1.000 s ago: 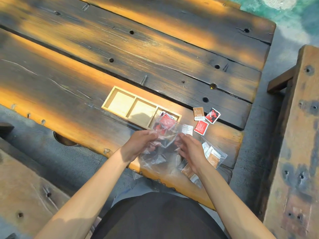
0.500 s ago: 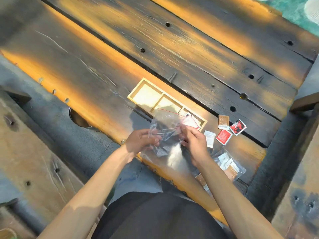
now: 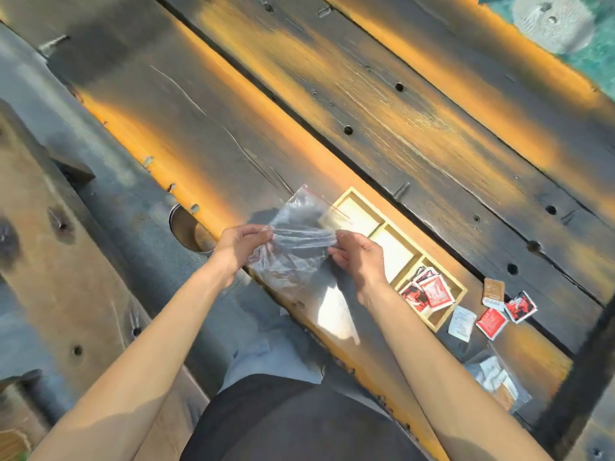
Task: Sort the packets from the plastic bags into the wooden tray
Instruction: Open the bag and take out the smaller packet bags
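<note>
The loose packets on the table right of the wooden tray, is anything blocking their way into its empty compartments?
Nothing visible blocks them. The four loose packets lie on the dark plank table beside the wooden three-compartment tray. Only the clear plastic bag, held by the left hand and right hand, overlaps the farthest compartment.

counter (image 3: 382, 104): dark charred planks, orange streaks. wooden tray (image 3: 386, 224): pale yellow. packets in tray (image 3: 429, 291): red, black, white. plastic bag (image 3: 296, 241): clear, red strip. loose packet (image 3: 493, 289): brown.
</note>
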Demonstrator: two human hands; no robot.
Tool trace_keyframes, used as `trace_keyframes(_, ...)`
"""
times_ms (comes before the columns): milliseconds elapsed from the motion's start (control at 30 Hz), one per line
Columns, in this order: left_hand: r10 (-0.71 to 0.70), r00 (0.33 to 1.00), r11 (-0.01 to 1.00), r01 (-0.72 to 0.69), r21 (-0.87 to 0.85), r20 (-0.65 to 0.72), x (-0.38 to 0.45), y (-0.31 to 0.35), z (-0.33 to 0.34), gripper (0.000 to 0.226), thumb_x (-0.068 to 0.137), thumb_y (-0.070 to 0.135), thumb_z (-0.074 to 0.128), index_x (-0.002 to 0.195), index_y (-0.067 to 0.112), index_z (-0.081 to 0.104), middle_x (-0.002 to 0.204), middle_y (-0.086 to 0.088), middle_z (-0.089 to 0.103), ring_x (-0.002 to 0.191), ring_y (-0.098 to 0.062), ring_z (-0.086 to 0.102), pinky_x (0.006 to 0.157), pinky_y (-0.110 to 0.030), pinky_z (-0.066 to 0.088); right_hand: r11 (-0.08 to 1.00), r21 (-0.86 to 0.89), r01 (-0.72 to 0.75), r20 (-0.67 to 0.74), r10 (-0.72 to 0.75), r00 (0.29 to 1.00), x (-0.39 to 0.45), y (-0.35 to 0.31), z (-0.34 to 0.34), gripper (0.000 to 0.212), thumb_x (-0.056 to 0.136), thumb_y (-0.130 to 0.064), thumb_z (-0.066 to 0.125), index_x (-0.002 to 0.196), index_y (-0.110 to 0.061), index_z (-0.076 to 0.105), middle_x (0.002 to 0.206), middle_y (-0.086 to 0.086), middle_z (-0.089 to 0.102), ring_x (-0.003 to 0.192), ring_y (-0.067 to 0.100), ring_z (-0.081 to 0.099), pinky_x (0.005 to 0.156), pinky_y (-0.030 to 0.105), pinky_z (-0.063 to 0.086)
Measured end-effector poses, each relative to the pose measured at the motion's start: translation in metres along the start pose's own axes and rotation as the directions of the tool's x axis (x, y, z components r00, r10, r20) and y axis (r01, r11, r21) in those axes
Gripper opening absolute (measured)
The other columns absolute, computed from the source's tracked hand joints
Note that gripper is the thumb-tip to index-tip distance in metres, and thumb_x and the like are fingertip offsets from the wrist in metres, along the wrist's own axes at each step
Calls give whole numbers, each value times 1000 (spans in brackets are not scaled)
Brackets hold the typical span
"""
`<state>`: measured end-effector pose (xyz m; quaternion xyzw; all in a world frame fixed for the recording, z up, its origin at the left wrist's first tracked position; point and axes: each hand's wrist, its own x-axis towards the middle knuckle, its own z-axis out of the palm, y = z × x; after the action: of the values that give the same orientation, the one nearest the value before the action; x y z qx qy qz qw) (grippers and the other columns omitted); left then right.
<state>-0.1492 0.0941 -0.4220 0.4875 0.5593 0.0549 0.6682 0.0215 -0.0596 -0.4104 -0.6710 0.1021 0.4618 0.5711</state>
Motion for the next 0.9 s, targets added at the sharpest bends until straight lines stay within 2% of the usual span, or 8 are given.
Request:
trace_keyframes(200,31,993,999,-28,22,-117,46,11,-38,8,95,14,67,94,11,74,102,0,73,102,-15,63,78,-12,49,965,-252,71,57,-59,997,21,-2,65,15,102,-17,58,106,-10,71,91,9,75,78,12,73,72,24,63)
trace_keyframes(267,19,995,994,-8,108,-100,60,10,-47,13,94,17,67,97,8,77,113,-1,74,111,-18,62,96,-29,45,959,-281,39,99,-12,995,25,1,80,16,101,-15,58,111,-8,69,91,8,73,82,14,73,76,27,63)
trace_keyframes(333,16,996,989,-3,148,-90,68,9,-51,17,95,16,65,100,4,76,117,-3,73,113,-20,61,97,-34,38,944,-331,9,137,39,990,30,8,88,14,101,-15,57,110,-9,66,88,6,72,84,15,72,79,30,63)
trace_keyframes(467,24,994,981,-4,194,-103,80,6,-53,18,96,17,64,102,3,74,109,-5,74,105,-18,62,102,-34,41,924,-382,-27,166,98,981,42,25,95,8,100,-10,56,93,-11,60,67,-1,65,72,18,66,62,26,56)
trace_keyframes(567,33,995,964,-8,268,-91,85,3,-52,23,96,21,66,113,7,71,102,-4,72,88,-14,62,99,-37,49,906,-420,-47,156,123,980,45,33,93,12,98,-4,55,87,-11,57,55,-8,63,71,19,65,63,31,55)
trace_keyframes(700,50,996,934,-19,358,-78,86,-2,-49,37,95,26,68,128,11,66,115,-4,70,108,-23,65,95,-34,50,919,-389,-66,181,146,972,45,34,88,27,97,3,51,77,-15,46,60,-4,50,56,13,55,44,21,40)
trace_keyframes(800,62,993,916,-18,401,-96,81,1,-46,44,97,29,63,140,17,58,119,3,62,105,-15,59,93,-28,45,940,-328,-90,195,160,968,43,33,81,3,98,1,52,97,0,54,82,12,50,68,20,56,51,23,42)
trace_keyframes(900,114,991,872,-66,486,-69,74,1,-48,46,100,35,56,143,19,53,128,2,65,103,-16,65,94,-34,53,944,-318,-89,166,148,975,39,34,69,40,101,-7,53,139,5,49,102,14,61,87,25,64,70,32,51)
